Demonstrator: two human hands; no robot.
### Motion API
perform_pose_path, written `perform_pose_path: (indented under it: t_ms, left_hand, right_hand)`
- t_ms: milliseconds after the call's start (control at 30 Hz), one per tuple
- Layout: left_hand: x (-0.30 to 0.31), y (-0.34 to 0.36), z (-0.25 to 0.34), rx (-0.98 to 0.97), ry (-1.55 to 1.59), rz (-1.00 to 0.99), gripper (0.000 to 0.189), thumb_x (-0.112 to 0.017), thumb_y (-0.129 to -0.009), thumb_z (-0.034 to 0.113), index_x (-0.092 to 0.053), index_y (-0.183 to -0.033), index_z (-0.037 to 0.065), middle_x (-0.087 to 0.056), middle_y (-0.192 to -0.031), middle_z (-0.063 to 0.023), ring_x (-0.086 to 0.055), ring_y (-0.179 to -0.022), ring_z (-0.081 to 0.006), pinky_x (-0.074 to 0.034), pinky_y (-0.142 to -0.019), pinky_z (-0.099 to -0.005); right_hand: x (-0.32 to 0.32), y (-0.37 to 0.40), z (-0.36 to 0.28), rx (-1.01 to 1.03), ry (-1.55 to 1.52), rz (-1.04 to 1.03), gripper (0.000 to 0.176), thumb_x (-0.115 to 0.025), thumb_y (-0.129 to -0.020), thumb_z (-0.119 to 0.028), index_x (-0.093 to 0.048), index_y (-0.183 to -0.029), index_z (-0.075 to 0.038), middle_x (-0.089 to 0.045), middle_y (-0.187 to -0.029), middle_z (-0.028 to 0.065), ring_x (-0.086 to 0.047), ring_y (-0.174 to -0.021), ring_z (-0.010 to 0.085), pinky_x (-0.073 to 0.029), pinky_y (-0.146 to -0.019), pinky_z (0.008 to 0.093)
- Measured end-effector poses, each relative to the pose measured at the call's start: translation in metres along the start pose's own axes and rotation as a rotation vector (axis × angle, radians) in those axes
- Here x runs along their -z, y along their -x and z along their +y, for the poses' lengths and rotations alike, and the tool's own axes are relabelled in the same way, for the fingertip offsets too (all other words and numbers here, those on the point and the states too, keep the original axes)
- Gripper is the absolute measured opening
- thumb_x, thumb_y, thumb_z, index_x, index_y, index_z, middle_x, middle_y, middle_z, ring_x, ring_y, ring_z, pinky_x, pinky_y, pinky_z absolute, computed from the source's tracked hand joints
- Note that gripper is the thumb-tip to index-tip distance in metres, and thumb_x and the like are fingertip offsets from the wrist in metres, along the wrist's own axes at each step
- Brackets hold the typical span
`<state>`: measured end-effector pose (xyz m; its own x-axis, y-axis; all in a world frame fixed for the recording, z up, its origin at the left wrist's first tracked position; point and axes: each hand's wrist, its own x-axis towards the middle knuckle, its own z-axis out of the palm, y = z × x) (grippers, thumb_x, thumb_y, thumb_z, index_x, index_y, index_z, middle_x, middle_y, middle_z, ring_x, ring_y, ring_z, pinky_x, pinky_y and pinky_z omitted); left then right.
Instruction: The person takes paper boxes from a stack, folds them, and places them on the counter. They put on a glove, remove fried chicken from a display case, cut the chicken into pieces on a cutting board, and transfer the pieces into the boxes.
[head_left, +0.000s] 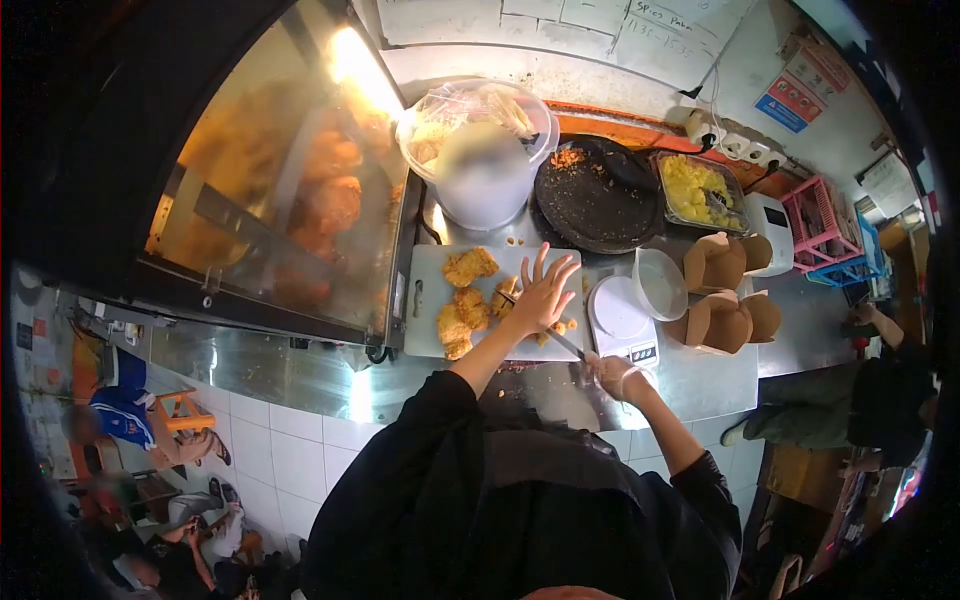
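My right hand (620, 378) is closed round the handle of a knife (568, 346), whose blade reaches left across the white cutting board (426, 275). Over the board, my left hand (541, 300) is open with its fingers spread, overlapping the blade in this view. Golden fried chicken pieces (470, 266) lie on the board's left half. One more chicken piece (503, 297) sits by my left hand, partly hidden by it. Small cut bits (565, 326) are scattered between my left hand and the board's right edge.
A white scale (622, 322) and a clear bowl (660, 284) stand right of the board. Beyond are paper boxes (712, 262), a tray of yellow food (697, 188), a dark pan (597, 200) and a bucket (485, 195). A lit display case (300, 200) borders the left. People are nearby.
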<state>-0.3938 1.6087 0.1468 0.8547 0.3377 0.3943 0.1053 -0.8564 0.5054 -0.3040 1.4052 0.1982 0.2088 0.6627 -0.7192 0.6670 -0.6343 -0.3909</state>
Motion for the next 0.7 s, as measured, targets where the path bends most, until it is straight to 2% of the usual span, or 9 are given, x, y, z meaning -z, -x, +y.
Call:
perform_pose_path:
  t_ms: [133,233,333,367,400,467,500,567,700]
  left_hand:
    - [0.051,-0.009,0.026,-0.084,0.158,0.228,0.051,-0.056,-0.088,0.022,-0.038,-0.133,0.007,-0.042,-0.136,-0.0125,-0.023,-0.137,-0.0379,-0.019,-0.106,-0.0552]
    - [0.104,0.01,0.037,-0.207,0.336,0.574,0.038,-0.054,-0.087,0.018,-0.049,-0.12,0.001,-0.055,-0.122,-0.0143,-0.045,-0.122,-0.0368,-0.033,-0.102,-0.0439]
    - [0.144,0.058,0.036,-0.156,0.308,0.688,0.026,-0.054,-0.085,0.013,-0.054,-0.108,0.0,-0.06,-0.102,-0.0161,-0.057,-0.097,-0.0313,-0.043,-0.087,-0.0423]
    - [0.152,0.079,0.033,-0.132,0.308,0.689,0.024,-0.054,-0.085,0.011,-0.054,-0.105,0.0,-0.06,-0.1,-0.0165,-0.059,-0.093,-0.031,-0.046,-0.082,-0.0412]
    - [0.16,0.096,0.031,-0.136,0.264,0.681,0.022,-0.054,-0.084,0.01,-0.055,-0.104,0.0,-0.061,-0.098,-0.0169,-0.059,-0.088,-0.0312,-0.047,-0.079,-0.0402]
    - [0.172,0.132,0.028,-0.096,0.218,0.653,0.019,-0.054,-0.083,0.007,-0.056,-0.1,-0.001,-0.062,-0.094,-0.017,-0.06,-0.082,-0.0314,-0.048,-0.073,-0.0388]
    - [0.176,0.151,0.028,-0.052,0.215,0.635,0.018,-0.055,-0.083,0.007,-0.056,-0.099,-0.001,-0.062,-0.092,-0.0167,-0.06,-0.08,-0.0314,-0.048,-0.072,-0.0383]
    - [0.18,0.184,0.027,0.039,0.196,0.599,0.017,-0.055,-0.082,0.007,-0.057,-0.097,-0.001,-0.062,-0.089,-0.016,-0.06,-0.079,-0.031,-0.048,-0.072,-0.0382]
    - [0.19,0.224,0.026,0.19,0.196,0.543,0.015,-0.055,-0.083,0.006,-0.058,-0.095,-0.001,-0.062,-0.086,-0.0152,-0.06,-0.077,-0.0305,-0.048,-0.072,-0.0379]
  right_hand:
    - [-0.015,0.009,0.036,0.187,0.202,0.123,0.025,-0.048,-0.087,-0.013,-0.042,-0.11,-0.006,-0.057,-0.074,0.0241,-0.059,-0.075,0.0404,-0.046,-0.065,0.0478]
    - [-0.008,0.043,-0.005,0.358,-0.08,0.113,0.024,-0.046,-0.093,-0.023,-0.059,-0.105,-0.006,-0.06,-0.083,0.0106,-0.06,-0.071,0.0244,-0.05,-0.066,0.037]
    - [-0.016,0.049,-0.084,0.253,-0.513,-0.173,0.019,-0.053,-0.09,-0.018,-0.06,-0.104,-0.008,-0.059,-0.083,0.0044,-0.057,-0.071,0.0125,-0.049,-0.062,0.0302]
    - [-0.057,0.01,-0.072,0.394,-1.073,-0.365,0.021,-0.052,-0.091,-0.02,-0.057,-0.107,-0.008,-0.059,-0.083,0.0048,-0.057,-0.071,0.0144,-0.049,-0.062,0.0316]
    - [-0.069,-0.007,-0.091,0.628,-0.945,-0.204,0.024,-0.052,-0.091,-0.022,-0.055,-0.109,-0.007,-0.058,-0.086,0.0067,-0.057,-0.075,0.0171,-0.048,-0.065,0.0327]
    - [-0.08,-0.013,-0.153,0.546,-0.925,-0.136,0.03,-0.053,-0.089,-0.026,-0.053,-0.112,-0.007,-0.056,-0.093,0.0106,-0.055,-0.082,0.0225,-0.046,-0.073,0.0348]
    - [-0.081,-0.008,-0.185,0.232,-1.025,-0.233,0.032,-0.053,-0.088,-0.028,-0.052,-0.113,-0.007,-0.054,-0.096,0.0126,-0.054,-0.087,0.0253,-0.045,-0.078,0.0358]
    - [-0.138,-0.079,-0.205,0.446,-0.564,0.201,0.033,-0.053,-0.089,-0.032,-0.053,-0.11,-0.007,-0.052,-0.103,0.0142,-0.052,-0.096,0.0274,-0.041,-0.086,0.0384]
    - [-0.19,-0.132,-0.254,0.257,-0.631,0.428,0.038,-0.055,-0.088,-0.035,-0.051,-0.112,-0.005,-0.054,-0.105,0.0171,-0.054,-0.096,0.0315,-0.042,-0.085,0.0424]
